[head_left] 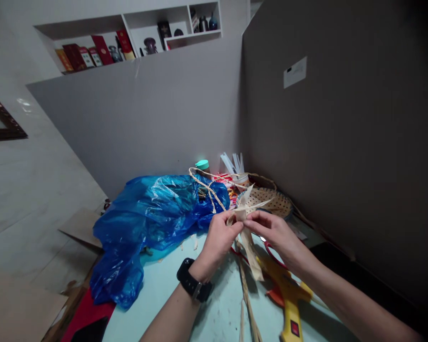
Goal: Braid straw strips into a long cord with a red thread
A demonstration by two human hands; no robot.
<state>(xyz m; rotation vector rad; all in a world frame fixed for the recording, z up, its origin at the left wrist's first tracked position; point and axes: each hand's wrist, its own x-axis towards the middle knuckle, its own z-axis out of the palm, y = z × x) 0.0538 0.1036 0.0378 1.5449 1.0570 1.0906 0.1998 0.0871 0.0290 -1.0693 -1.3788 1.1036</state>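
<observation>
Both hands meet over the table and pinch pale dried leaf strips (248, 237). My left hand (219, 240), with a black watch on the wrist, grips the strips at their left side. From the right, my right hand (276, 232) pinches the same bundle. Loose ends fan upward and a long strip hangs down toward the table. A twisted straw cord (207, 187) loops up from the strips over the blue bag.
A crumpled blue plastic bag (150, 223) fills the table's left. A yellow glue gun (288, 294) lies under my right forearm on the light blue tabletop (164, 294). A woven basket (274, 202), a teal-lidded jar (202, 165) and white strips stand behind. Grey partitions close the back and right.
</observation>
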